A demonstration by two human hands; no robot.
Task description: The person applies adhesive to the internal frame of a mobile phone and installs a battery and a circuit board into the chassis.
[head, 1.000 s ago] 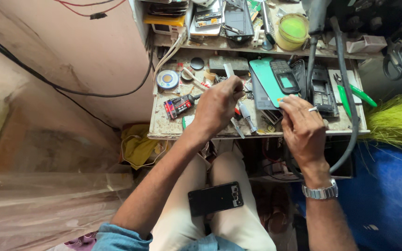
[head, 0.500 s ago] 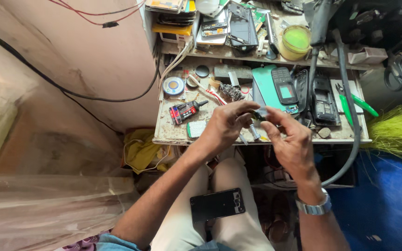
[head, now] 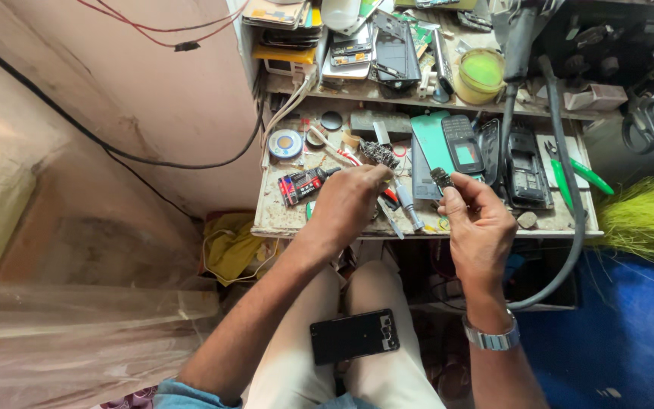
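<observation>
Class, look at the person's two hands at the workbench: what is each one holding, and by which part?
The right hand pinches a small dark metal part at its lower end. The left hand is curled closed; what it holds cannot be told.

The table (head: pixel 281 220) is crowded: a tape roll (head: pixel 285 143), screwdrivers (head: pixel 406 204), 2 opened phones (head: pixel 493 155) and green pliers (head: pixel 573 178) leave only a bare strip along its front left edge. A thick grey hose (head: pixel 569 189) loops down the right side, blocking that approach. Open room lies above the lap, around the black phone (head: pixel 354 335).
</observation>
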